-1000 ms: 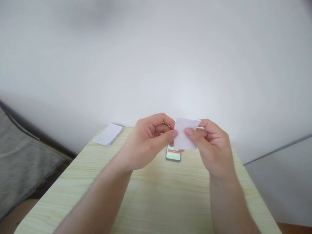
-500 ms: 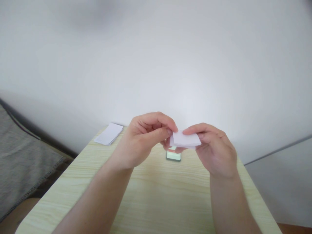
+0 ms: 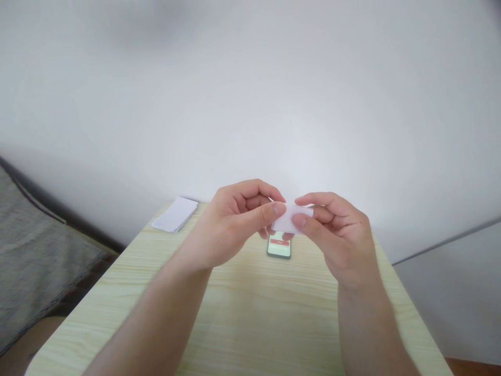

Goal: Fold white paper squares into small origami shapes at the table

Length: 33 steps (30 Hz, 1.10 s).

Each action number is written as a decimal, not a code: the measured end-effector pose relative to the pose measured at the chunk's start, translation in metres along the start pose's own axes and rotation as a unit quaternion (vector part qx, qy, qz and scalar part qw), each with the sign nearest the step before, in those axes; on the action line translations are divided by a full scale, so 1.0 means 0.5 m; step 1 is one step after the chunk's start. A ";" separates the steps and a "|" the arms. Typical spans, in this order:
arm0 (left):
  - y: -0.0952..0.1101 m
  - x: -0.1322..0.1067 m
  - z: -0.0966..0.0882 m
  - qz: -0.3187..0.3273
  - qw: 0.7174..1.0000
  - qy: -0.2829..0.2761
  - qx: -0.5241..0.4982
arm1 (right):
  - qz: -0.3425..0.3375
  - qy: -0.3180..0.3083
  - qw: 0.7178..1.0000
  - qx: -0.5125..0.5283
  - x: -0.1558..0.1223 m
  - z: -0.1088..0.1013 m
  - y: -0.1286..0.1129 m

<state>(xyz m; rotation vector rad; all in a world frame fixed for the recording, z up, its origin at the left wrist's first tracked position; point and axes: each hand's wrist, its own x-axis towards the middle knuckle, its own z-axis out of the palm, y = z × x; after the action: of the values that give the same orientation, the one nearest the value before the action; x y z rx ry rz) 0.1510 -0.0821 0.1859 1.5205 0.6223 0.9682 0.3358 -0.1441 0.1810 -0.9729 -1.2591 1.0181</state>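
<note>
A small piece of folded white paper (image 3: 288, 220) is held up between my two hands, above the wooden table (image 3: 250, 313). My left hand (image 3: 238, 224) pinches its left side, thumb on the near face and fingers curled behind. On the right side, my right hand (image 3: 344, 235) is closed on it, the thumb pressed against the near face and the index finger at the top edge. Under the paper lies a phone (image 3: 279, 249) with its screen lit, partly hidden by the paper and fingertips.
A stack of white paper sheets (image 3: 175, 214) lies at the table's back left corner. Behind the table rises a white wall (image 3: 250, 104). Grey fabric (image 3: 39, 261) is to the left of the table.
My right thumb has moved from behind onto the paper's near face. The paper now looks smaller and more upright, and my right hand has shifted slightly left.
</note>
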 end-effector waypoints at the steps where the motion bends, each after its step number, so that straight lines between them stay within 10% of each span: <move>1: 0.001 0.000 -0.001 -0.003 1.000 0.000 0.015 | 0.003 0.000 1.000 0.000 0.000 -0.001 0.001; 33: 0.013 -0.009 0.016 0.002 0.988 0.045 0.150 | -0.039 0.029 0.992 -0.116 0.011 -0.008 0.027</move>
<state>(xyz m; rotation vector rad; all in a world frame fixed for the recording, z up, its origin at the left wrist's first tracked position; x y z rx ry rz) 0.1545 -0.0914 0.1913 1.7479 0.8597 0.9831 0.3393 -0.1350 0.1693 -1.1135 -1.3772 0.7896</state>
